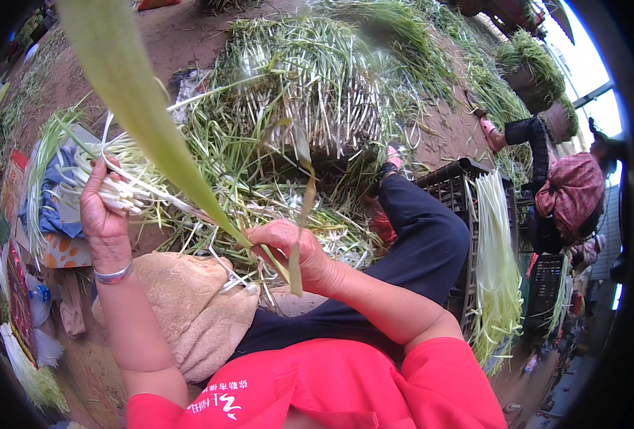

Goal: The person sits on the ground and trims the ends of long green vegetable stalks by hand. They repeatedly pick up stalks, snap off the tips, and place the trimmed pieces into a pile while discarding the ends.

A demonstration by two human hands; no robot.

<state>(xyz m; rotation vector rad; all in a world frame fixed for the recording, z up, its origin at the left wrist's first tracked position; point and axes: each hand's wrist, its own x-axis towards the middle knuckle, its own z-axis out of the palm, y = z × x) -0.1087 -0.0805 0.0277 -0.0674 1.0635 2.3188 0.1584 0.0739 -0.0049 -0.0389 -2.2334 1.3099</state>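
Observation:
My left hand (105, 214), with a metal bangle at the wrist, grips a bunch of pale vegetable stalks (121, 195), like garlic or leek greens. Their white cut ends stick out by the palm. One long stalk (161, 198) runs from that hand towards my right hand (298, 249). Between its thumb and fingers, the right hand pinches a broad green leaf (156, 134) that rises close to the camera and looks blurred. A withered brown leaf (305, 201) hangs by the same hand. Below lie loose peeled leaves (327, 230).
A heap of unpeeled stalks (317, 102) lies ahead on the earth floor. Beside my bent leg stands a black plastic crate (451, 187) with pale stalks (491, 268) draped over it. A tan cloth (188, 305) covers my other leg. Another person (569, 198) sits at right.

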